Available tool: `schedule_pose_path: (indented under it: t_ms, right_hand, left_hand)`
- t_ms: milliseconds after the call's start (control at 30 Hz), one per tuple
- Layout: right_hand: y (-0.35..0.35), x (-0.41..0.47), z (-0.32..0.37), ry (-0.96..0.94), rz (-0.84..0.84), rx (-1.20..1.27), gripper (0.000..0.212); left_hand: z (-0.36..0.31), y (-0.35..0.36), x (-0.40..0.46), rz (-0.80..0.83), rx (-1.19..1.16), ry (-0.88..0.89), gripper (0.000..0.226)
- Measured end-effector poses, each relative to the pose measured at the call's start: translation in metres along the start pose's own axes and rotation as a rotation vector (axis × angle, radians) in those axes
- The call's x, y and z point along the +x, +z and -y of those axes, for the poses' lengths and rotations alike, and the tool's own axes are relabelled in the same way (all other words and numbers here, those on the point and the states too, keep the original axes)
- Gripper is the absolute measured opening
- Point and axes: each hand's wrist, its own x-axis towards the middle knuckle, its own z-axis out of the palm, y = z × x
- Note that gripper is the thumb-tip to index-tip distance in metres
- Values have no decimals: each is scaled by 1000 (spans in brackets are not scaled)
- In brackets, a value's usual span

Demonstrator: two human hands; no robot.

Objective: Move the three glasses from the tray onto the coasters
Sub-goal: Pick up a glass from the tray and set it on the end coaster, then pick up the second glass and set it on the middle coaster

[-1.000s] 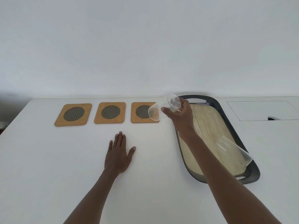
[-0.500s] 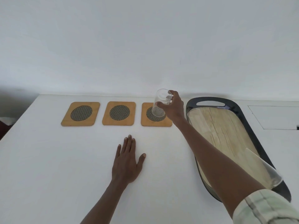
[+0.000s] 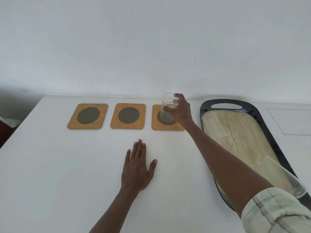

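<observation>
Three wooden coasters with dark mesh centres lie in a row at the back of the white table: left coaster (image 3: 87, 116), middle coaster (image 3: 128, 116), right coaster (image 3: 157, 125). My right hand (image 3: 181, 110) grips a clear glass (image 3: 168, 105) that stands upright on the right coaster's mesh. My left hand (image 3: 137, 167) rests flat on the table in front of the coasters, fingers spread, holding nothing. To the right sits a dark tray (image 3: 262, 121) with a wood-look floor. Two more clear glasses lie on their sides in it: one at its far end (image 3: 213, 125), one at its near end (image 3: 286, 179), partly behind my sleeve.
A white wall rises right behind the table. A faint rectangular outline (image 3: 292, 121) marks the tabletop to the right of the tray. The table's left edge (image 3: 20, 125) drops off beside the left coaster.
My right hand carried the glass from beside the tray, turned it from tilted to upright, and lowered it onto the right coaster. My left hand stayed flat.
</observation>
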Motion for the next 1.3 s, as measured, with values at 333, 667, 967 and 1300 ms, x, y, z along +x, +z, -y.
schedule_pose_path:
  t_ms: [333, 667, 967, 1300]
  right_hand:
    - [2, -2, -1, -13, -29, -53, 79]
    - [2, 1, 1, 15, 18, -65, 99]
    - [-8, -59, 10, -83, -302, 139, 85]
    - [-44, -148, -35, -89, -443, -14, 42]
  left_hand:
    - [0, -1, -1, 1, -3, -2, 78]
    - [1, 0, 0, -2, -7, -2, 77]
    - [0, 0, 0, -3, -9, -5, 78]
    - [-1, -4, -1, 14, -3, 0, 77]
